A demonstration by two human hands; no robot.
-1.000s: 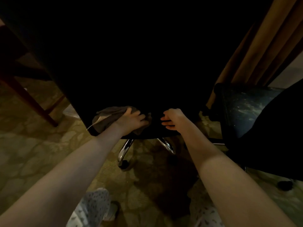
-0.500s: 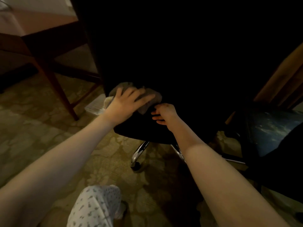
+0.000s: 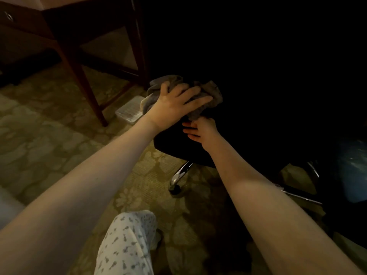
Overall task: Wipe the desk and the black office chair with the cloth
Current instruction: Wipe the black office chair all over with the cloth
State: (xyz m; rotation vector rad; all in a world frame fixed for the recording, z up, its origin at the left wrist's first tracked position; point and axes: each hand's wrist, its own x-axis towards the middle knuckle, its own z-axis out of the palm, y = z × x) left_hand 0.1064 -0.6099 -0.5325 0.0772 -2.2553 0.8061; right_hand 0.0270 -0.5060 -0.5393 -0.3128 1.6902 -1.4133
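Notes the left hand (image 3: 174, 108) spread palm-down on the cloth (image 3: 212, 94), fingers nearly straight and fanned, pressing rather than gripping; nothing clenched. Places the cloth, grey and bunched, directly under and beyond that hand, on the near left part of the black office chair (image 3: 174, 147) seat, folds showing past the fingertips and on the far side of the hand.

Finds the right hand (image 3: 200, 130) just beside the left and nearer the body, touching the dark seat below the cloth's lower fold. Cannot tell in the gloom whether its fingers hook the seat edge or lie flat. Judges it the bracing hand and the left the wiping one.

Records both forearms extended forward and down, the left angling rightward, the right leftward, converging at the seat. Reads the cloth's long axis as running roughly left to right across the seat. Judges the coming stroke to carry rightward and away, over the rest of the black upholstery, which is lost in shadow.

Logs a chrome base leg (image 3: 181, 172) below the seat, on patterned carpet (image 3: 49, 135). Logs the wooden surface (image 3: 25, 24) well apart at upper left, a pale tray (image 3: 130, 111) on the carpet between it and the chair. Rates chair wiping as under way; cannot assess the surface's condition.
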